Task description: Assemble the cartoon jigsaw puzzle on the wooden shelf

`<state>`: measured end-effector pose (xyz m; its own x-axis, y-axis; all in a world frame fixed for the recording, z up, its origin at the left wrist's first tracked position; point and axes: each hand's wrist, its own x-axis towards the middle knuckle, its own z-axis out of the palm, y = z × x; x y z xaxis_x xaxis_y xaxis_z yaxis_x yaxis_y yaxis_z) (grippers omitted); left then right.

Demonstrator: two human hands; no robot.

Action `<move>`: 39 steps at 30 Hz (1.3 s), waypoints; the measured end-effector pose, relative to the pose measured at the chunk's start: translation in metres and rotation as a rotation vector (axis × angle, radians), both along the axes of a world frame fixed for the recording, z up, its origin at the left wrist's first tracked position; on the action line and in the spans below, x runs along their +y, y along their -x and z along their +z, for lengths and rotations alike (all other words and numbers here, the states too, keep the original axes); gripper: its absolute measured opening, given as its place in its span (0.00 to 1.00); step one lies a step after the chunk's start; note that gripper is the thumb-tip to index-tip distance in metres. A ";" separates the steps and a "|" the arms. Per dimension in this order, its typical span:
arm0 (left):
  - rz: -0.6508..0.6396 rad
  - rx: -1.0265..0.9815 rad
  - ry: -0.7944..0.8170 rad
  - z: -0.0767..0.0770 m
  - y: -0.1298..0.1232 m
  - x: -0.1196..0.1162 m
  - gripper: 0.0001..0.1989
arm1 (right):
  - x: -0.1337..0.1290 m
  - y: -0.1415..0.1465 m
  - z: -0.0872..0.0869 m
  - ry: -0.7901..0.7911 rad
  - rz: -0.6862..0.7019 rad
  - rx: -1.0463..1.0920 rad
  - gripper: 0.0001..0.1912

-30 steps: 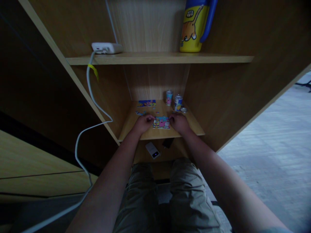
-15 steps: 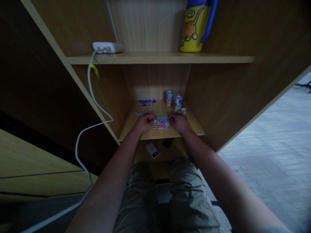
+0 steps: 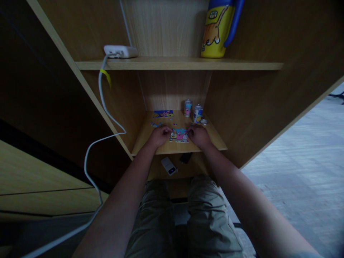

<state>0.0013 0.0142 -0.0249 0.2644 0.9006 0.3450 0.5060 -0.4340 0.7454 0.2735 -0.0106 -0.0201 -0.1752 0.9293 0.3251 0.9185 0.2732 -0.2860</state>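
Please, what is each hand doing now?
Left hand: fingers curled at puzzle's left edge; grip unclear.
Right hand: curled at right edge; grip unclear.

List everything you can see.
puzzle: one, multicoloured, middle shelf
loose pieces: several, multicoloured, behind puzzle
picture card: one, multicoloured, behind pieces
cans: two, bluish, back right
lid: one, silvery, beside cans
mug: one, yellow and blue, upper shelf
block: one, white, upper shelf
cable: one, white, from block
gadget: one, white, lower shelf
slab: one, dark, lower shelf
cabinet: one, brown, surrounding
floor: grey, right
trousers: one, khaki, below
hands: two, bare, beside puzzle
arms: two, bare, foreground
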 end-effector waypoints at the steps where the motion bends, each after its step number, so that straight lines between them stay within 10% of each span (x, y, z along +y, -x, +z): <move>1: 0.002 0.001 0.002 0.000 0.000 0.000 0.06 | 0.000 0.000 0.000 0.000 0.001 -0.001 0.17; 39: -0.011 0.004 0.001 -0.005 0.001 0.005 0.06 | -0.004 0.002 0.005 0.011 -0.009 0.017 0.16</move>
